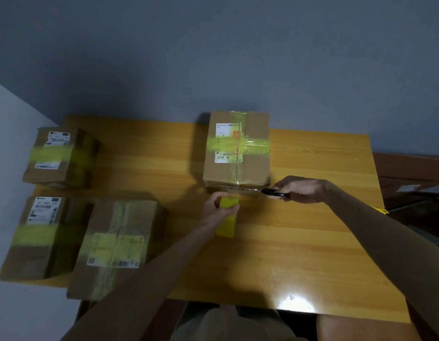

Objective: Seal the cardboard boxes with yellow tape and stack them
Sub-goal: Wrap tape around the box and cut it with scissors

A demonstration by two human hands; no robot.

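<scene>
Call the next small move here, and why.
Probably close the scissors to sever the tape strip. The right hand holds the blades across it, stretched between the tape roll, gripped by the left hand, and the near edge of the box, which already carries crossed yellow bands.

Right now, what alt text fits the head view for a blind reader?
A person's right hand holds scissors to yellow tape stretched from a taped cardboard box to the roll in the left hand. Three more taped boxes sit at the left of the wooden table.
</scene>
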